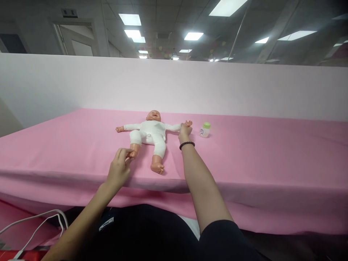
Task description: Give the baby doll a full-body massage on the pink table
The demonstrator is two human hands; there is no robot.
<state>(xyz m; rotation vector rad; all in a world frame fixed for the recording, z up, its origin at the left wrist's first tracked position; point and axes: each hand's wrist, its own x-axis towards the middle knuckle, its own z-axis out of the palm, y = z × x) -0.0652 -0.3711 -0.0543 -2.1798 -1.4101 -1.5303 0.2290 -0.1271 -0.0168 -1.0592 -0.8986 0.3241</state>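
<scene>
A baby doll (152, 129) with a white cloth body lies on its back, head away from me, arms and legs spread. The fingers of my left hand (120, 166) are closed around its foot at the left. Farther forward, my right hand (185, 132), with a dark beaded bracelet (187, 145) on the wrist, is closed on the doll's forearm near its hand. The doll's other foot rests free on the cloth. Just right of my right hand stands a small clear jar (204, 131) with a green lid, upright and untouched.
A pink cloth (258, 156) covers the table and hangs over its front edge. Behind it rises a low white partition (174, 85). White cables (58, 214) loop at the lower left, below the table edge.
</scene>
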